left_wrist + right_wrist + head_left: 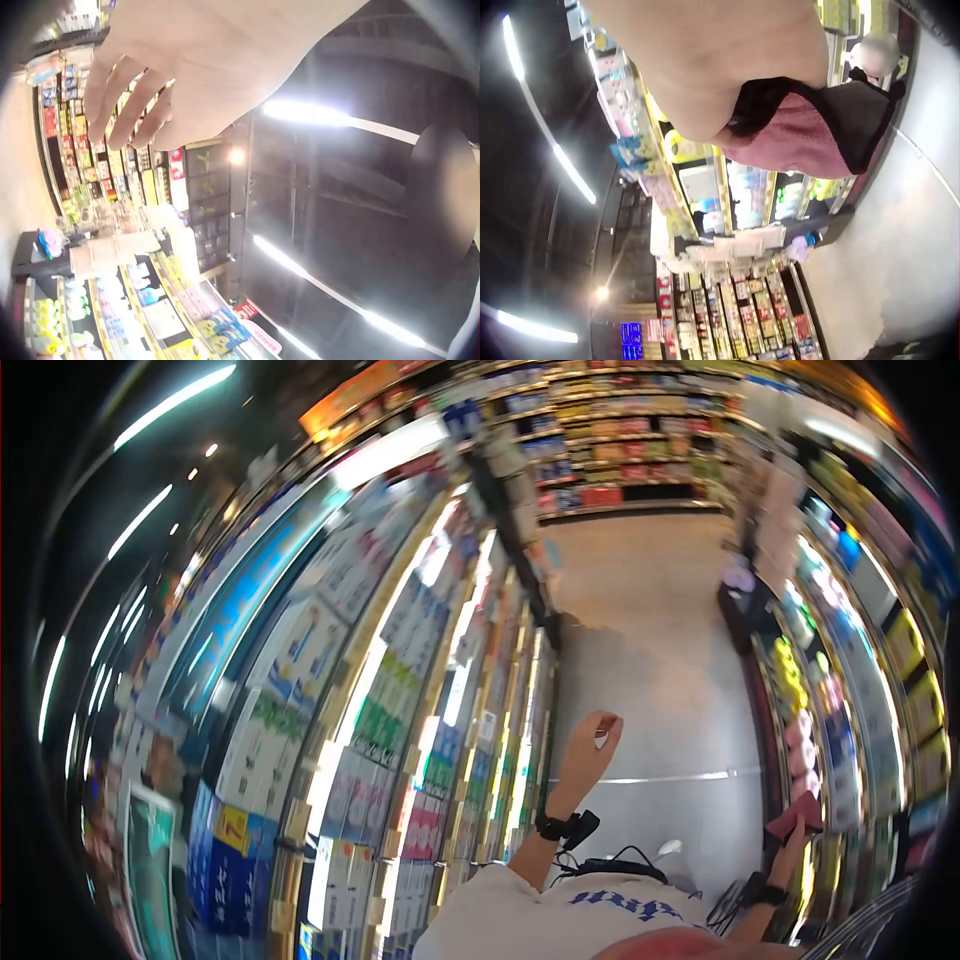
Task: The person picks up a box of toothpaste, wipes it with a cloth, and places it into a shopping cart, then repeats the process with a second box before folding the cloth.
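Observation:
My left hand (pixel 592 745) is held out in front of my body over the aisle floor. Its fingers (pixel 127 105) hang loosely bent in the left wrist view, with nothing in them. Down at my right side, the right hand (pixel 790 848) grips a dusky pink cloth item with black trim (pixel 799 139). A grey-black panel of it sticks out beyond the hand in the right wrist view. The palm and thumb side cover part of the cloth, and its exact kind does not show. Dark straps sit on both wrists.
Lit shelves of boxed goods (pixel 370 790) line the left of the aisle. Shelves with bottles and packs (pixel 830 700) run along the right. Pale grey floor (pixel 660 660) stretches ahead to a stocked back shelf (pixel 630 450). A lilac item (pixel 738 576) stands at the right shelf's end.

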`<action>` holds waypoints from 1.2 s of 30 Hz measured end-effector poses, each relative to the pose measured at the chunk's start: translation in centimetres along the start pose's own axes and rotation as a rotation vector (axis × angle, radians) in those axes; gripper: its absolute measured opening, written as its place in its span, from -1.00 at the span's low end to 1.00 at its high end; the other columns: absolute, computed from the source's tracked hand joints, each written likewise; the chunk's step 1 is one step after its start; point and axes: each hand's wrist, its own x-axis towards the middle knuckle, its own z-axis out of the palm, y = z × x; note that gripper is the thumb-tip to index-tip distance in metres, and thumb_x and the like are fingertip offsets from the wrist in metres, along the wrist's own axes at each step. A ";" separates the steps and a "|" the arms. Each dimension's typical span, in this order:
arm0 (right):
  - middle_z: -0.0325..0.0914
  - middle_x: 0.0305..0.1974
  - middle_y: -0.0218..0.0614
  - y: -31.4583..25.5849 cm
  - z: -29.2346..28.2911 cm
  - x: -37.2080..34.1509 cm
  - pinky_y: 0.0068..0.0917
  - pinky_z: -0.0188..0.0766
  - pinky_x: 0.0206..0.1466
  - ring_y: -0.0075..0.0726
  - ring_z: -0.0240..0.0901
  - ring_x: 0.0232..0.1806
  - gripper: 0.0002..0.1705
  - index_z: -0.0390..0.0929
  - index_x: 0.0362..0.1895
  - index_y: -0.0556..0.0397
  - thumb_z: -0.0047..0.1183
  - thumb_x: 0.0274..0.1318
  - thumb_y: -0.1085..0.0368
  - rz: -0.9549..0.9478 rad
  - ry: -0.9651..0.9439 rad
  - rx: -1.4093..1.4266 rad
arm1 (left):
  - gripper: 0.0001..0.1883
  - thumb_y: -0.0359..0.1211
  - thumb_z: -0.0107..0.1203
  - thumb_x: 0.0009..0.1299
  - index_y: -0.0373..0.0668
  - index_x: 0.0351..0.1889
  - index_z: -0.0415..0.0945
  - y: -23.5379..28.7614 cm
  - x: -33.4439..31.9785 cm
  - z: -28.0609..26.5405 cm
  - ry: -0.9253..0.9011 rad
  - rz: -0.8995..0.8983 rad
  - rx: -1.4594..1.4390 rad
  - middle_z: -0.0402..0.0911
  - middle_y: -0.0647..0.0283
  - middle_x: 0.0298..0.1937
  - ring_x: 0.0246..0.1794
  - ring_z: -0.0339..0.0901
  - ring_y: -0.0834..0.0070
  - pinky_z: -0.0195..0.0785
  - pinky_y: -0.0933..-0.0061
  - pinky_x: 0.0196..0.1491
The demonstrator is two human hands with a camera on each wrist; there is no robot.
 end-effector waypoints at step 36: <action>0.54 0.01 -0.33 5.5 92.0 8.5 -0.48 0.42 0.08 -0.49 0.47 0.03 -0.46 0.42 0.22 0.20 0.16 0.29 0.14 -0.007 -1.379 -0.400 | -0.79 -0.41 0.12 0.44 -0.29 -0.02 0.60 -1.4 51.6 -19.7 1.010 0.293 0.845 0.66 0.06 -0.10 -0.08 0.61 0.25 0.40 0.27 0.05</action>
